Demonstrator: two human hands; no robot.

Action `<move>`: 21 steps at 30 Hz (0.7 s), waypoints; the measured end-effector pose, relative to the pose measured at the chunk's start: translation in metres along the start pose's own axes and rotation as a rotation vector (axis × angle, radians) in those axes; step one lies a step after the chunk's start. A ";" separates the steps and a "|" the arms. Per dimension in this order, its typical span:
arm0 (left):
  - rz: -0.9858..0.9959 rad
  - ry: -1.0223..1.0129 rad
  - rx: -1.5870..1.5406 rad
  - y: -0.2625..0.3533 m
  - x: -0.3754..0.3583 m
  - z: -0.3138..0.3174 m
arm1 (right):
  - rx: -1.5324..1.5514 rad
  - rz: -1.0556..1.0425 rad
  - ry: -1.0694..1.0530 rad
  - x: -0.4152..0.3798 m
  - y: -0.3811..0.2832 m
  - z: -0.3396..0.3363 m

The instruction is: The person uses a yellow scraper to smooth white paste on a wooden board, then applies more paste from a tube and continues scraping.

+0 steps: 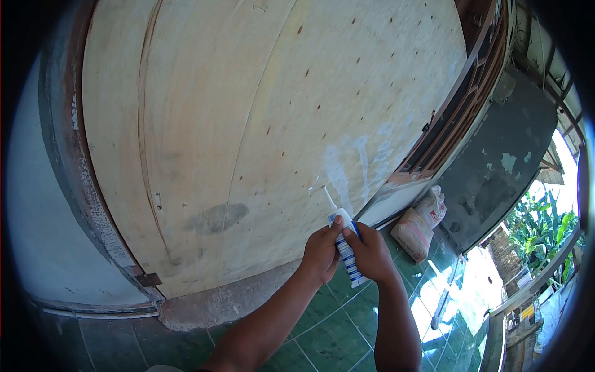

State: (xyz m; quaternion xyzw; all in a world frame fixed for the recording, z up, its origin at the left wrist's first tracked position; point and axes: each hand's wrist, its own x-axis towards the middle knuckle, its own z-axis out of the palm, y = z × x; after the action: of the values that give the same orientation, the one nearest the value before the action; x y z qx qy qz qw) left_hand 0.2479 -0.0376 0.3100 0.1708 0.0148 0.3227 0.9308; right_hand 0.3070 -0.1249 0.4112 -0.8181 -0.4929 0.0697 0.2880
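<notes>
Both hands grip a white and blue squeeze tube (351,263) with a long thin white nozzle (330,197). My left hand (321,251) is closed on its near side, the thumb pressed on the tube's upper end. My right hand (370,251) wraps the other side, its thumb lying across the tube. The nozzle points up at a pale plywood panel (204,124), its tip right by a small whitish spot on the wood. White smears (336,170) streak the panel just beyond the tip.
A filled sack (416,230) leans by the wall at right on green floor tiles (334,332). A concrete sill (229,304) runs under the panel. A hinge (149,279) sits on the left frame. Louvred wooden slats (458,99) stand to the right, with plants (542,223) outside.
</notes>
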 end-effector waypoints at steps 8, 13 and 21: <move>0.034 0.065 0.181 -0.004 0.009 -0.004 | 0.157 0.032 -0.014 0.003 0.021 0.009; 0.075 0.097 0.231 -0.006 0.007 -0.001 | 0.166 0.024 -0.048 0.007 0.025 0.008; 0.123 0.154 0.320 -0.013 0.013 -0.002 | 0.141 -0.026 -0.046 0.010 0.030 0.006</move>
State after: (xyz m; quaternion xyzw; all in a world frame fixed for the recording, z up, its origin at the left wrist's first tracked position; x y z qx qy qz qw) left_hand 0.2658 -0.0387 0.3049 0.2919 0.1269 0.3848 0.8664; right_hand 0.3328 -0.1242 0.3921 -0.7876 -0.5037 0.1194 0.3342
